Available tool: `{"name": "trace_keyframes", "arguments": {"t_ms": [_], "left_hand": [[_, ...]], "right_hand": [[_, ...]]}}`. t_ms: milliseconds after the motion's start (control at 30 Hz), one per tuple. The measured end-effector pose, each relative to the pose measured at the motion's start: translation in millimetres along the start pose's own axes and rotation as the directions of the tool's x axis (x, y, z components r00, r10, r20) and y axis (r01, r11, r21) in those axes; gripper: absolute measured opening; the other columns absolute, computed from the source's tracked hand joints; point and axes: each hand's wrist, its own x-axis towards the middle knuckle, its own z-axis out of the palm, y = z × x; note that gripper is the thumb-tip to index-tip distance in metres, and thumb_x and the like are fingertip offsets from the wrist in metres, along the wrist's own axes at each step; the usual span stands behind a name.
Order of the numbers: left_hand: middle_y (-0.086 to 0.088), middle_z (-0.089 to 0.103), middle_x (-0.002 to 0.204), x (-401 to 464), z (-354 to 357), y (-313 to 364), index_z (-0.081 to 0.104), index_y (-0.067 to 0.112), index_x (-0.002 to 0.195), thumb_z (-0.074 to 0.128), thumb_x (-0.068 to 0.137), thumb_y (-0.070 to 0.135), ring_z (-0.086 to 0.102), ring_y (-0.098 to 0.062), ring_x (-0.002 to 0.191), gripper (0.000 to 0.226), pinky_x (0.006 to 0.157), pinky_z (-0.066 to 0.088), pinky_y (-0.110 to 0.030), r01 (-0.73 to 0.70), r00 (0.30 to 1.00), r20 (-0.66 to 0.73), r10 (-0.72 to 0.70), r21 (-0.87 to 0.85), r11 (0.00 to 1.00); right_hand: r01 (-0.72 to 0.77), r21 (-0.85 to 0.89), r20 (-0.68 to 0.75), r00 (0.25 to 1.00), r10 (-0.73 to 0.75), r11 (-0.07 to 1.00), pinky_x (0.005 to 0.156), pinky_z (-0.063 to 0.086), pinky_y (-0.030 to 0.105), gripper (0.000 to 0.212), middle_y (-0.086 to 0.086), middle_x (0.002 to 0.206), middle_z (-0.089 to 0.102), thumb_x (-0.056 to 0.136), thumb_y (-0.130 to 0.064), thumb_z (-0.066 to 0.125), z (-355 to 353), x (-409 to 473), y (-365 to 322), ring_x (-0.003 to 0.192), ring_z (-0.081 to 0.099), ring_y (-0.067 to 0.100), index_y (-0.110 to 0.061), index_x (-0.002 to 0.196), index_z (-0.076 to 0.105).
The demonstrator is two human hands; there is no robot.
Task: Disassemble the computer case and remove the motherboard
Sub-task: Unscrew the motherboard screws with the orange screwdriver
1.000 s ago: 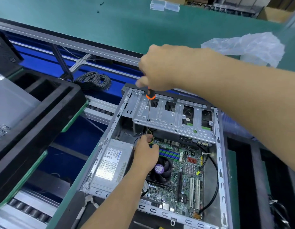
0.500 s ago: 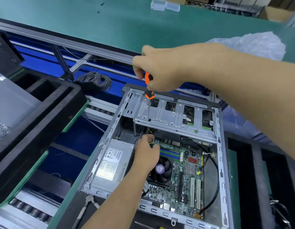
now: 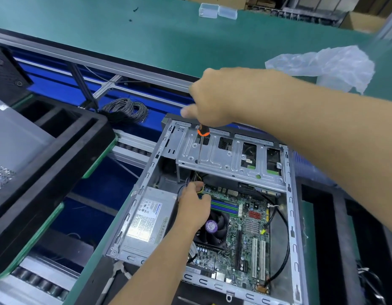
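While the right hand (image 3: 214, 100) gripped a screwdriver (image 3: 201, 146), tip on the drive cage (image 3: 230, 159) at frame ctr, the left hand (image 3: 194, 205) pinched cables over the motherboard (image 3: 245, 227), lower ctr inside the case (image 3: 291, 205).

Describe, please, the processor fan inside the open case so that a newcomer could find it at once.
Start at the open computer case, whose green motherboard fills its floor right of the silver power supply. The fan sits at the board's left edge, partly under the left hand. It alone is black and round, with a purple sticker on its hub.
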Motion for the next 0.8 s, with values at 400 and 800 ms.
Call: {"name": "trace_keyframes", "arguments": {"t_ms": [400,800], "left_hand": [[0.006,0.049,0.133,-0.4,-0.9,-1.0,0.047,0.024,0.131,0.049,0.097,0.015,0.052,-0.006,0.102,0.035,0.077,0.039,-0.020,0.005,1.000,0.007,-0.005,-0.018,1.000],[0.005,0.047,0.135,-0.3,0.0,-1.9,0.047,0.025,0.131,0.050,0.097,0.016,0.050,-0.013,0.112,0.034,0.086,0.039,-0.026,0.003,1.000,0.020,-0.003,-0.013,1.000]], "right_hand": [[0.089,0.078,0.028,0.995,-0.092,0.993,0.070,0.050,0.043,0.016,0.004,0.102,0.048,0.092,-0.035,0.053,2.6,2.0,6.6,0.082,0.057,0.032,-0.023,0.103,0.052],[0.059,0.032,-0.066,0.996,-0.057,0.998,0.050,0.030,0.030,0.046,0.002,0.074,0.033,0.094,-0.060,0.046,1.4,-1.6,5.7,0.060,0.040,0.025,-0.020,0.071,0.041]]}}
